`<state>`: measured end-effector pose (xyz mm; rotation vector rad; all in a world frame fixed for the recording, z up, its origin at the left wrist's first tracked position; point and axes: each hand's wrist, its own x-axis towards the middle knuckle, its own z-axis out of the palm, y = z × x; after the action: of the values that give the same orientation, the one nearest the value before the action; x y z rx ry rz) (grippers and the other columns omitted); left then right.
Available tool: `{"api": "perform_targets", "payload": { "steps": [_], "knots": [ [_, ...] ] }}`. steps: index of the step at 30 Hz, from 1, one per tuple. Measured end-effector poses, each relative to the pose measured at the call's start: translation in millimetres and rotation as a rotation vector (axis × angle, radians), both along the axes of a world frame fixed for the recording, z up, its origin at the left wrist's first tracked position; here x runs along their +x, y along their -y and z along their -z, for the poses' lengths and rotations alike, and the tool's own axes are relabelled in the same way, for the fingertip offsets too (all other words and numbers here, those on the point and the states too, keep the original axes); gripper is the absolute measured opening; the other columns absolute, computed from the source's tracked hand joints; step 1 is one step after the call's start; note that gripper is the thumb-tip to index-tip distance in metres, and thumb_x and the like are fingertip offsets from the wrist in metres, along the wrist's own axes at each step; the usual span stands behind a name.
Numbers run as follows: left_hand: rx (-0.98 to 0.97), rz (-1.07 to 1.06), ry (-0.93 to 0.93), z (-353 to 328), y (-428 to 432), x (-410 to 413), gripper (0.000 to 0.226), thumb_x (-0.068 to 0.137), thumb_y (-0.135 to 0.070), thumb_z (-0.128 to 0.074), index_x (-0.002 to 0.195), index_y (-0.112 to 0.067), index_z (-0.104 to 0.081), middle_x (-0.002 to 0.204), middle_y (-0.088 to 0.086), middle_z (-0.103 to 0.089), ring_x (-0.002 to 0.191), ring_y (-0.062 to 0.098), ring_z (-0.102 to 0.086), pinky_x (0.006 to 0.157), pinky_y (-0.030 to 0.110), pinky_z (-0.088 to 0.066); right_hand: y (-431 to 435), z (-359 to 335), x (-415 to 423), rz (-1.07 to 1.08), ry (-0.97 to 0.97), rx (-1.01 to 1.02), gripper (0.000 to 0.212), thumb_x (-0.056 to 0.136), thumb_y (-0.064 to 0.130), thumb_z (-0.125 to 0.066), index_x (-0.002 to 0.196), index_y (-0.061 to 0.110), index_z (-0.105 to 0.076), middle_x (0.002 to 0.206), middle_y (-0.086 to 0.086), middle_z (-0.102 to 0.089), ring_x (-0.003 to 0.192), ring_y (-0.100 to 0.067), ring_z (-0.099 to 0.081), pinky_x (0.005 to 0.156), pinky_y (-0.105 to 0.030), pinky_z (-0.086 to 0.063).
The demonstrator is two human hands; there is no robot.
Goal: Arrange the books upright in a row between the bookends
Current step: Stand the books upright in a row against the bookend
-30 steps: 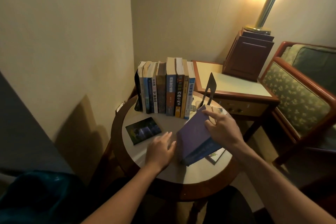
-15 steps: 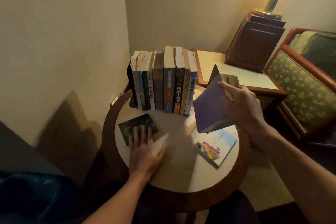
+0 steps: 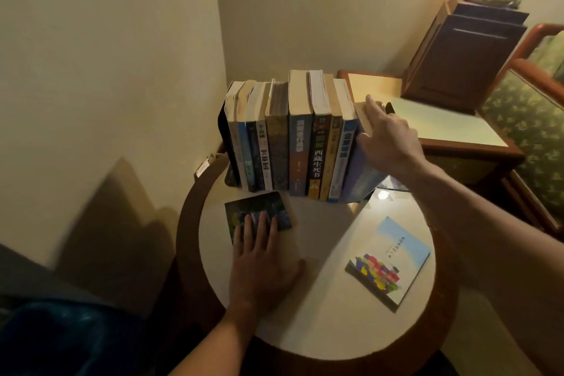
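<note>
At the right end of the row, the right hand (image 3: 387,143) grips the purple book (image 3: 361,174), with its fingers reaching over the book's top edge. The purple book stands almost upright, tilted slightly, its cover pressed against the last blue-spined volume of the row of books (image 3: 299,137). Just behind the fingers a dark tip of the right bookend (image 3: 389,107) shows, and the hand and book hide the rest of it. The row itself stands upright, spines facing the camera, and butts against the black left bookend (image 3: 224,137) at its far left.

Nearer the camera, the left hand (image 3: 259,265) lies flat and open on the round table (image 3: 320,320), holding nothing. Its straight fingertips rest on the lower edge of a small dark book (image 3: 259,210) that lies flat just in front of the row. A colourful book (image 3: 393,256) also lies flat, on the right part of the table, well apart from both hands.

Beyond the row stands a side table (image 3: 442,127) carrying a dark wooden lamp base (image 3: 467,52), with a patterned armchair (image 3: 525,122) beside it.
</note>
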<state>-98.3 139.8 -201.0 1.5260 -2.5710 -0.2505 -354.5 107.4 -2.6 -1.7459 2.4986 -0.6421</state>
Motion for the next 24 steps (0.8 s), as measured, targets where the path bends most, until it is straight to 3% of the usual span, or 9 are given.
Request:
{"api": "perform_targets", "payload": {
  "steps": [3,6,9,10,14,18,24],
  "knots": [
    [0.014,-0.002,0.004,1,2,-2,0.103,0.082,-0.089,-0.01,0.159,-0.022,0.004,0.165,0.003,0.017,0.149,0.025,0.028,0.123,0.049,0.008,17,-1,-2,0.027,0.086,0.186,0.081,0.1,0.025,-0.056,0.159,0.015,-0.002,0.129,-0.019,-0.061,0.091,-0.028,-0.059,0.071,-0.036,-0.043],
    [0.02,-0.008,0.002,2,2,-3,0.102,0.082,-0.09,-0.008,0.158,-0.024,0.007,0.165,0.001,0.02,0.148,0.024,0.03,0.123,0.048,0.008,23,-5,-11,0.005,0.281,0.327,0.068,0.1,0.03,-0.057,0.153,0.015,-0.018,0.127,-0.014,-0.061,0.085,-0.018,-0.06,0.065,-0.03,-0.049],
    [0.02,-0.008,0.017,2,2,-2,0.102,0.082,-0.09,-0.007,0.158,-0.024,0.009,0.164,0.001,0.021,0.148,0.024,0.031,0.123,0.048,0.008,13,-8,-27,-0.097,0.632,0.39,0.057,0.096,0.034,-0.063,0.143,0.029,-0.032,0.126,-0.005,-0.061,0.105,-0.022,-0.065,0.08,-0.042,-0.061],
    [0.022,-0.011,0.022,2,2,-3,0.102,0.082,-0.09,-0.008,0.158,-0.024,0.009,0.164,0.001,0.02,0.148,0.024,0.031,0.123,0.049,0.007,7,-7,-29,-0.155,0.657,0.408,0.062,0.093,0.032,-0.067,0.145,0.031,-0.032,0.132,-0.001,-0.058,0.114,-0.023,-0.063,0.085,-0.046,-0.06],
    [0.056,-0.013,0.053,-4,2,-5,0.103,0.08,-0.091,-0.006,0.156,-0.025,0.015,0.162,0.001,0.027,0.146,0.025,0.035,0.123,0.048,0.012,-12,17,-27,-0.283,0.351,0.343,0.115,0.082,0.009,-0.079,0.159,0.037,0.003,0.156,-0.001,-0.035,0.136,-0.026,-0.045,0.094,-0.047,-0.056],
    [0.079,-0.016,0.085,-6,4,-6,0.103,0.08,-0.091,-0.006,0.156,-0.026,0.018,0.16,0.0,0.031,0.144,0.025,0.037,0.122,0.047,0.014,-19,37,-34,-0.339,0.152,0.13,0.109,0.085,0.003,-0.074,0.16,0.024,0.001,0.157,-0.006,-0.035,0.137,-0.025,-0.046,0.095,-0.038,-0.053],
    [0.088,-0.021,0.108,-6,5,-6,0.103,0.08,-0.09,-0.006,0.156,-0.026,0.018,0.16,0.001,0.031,0.144,0.026,0.038,0.122,0.047,0.015,-14,38,-41,-0.365,0.118,0.11,0.102,0.086,0.003,-0.073,0.161,0.022,-0.005,0.154,-0.008,-0.04,0.135,-0.027,-0.048,0.096,-0.038,-0.052]
  ]
}}
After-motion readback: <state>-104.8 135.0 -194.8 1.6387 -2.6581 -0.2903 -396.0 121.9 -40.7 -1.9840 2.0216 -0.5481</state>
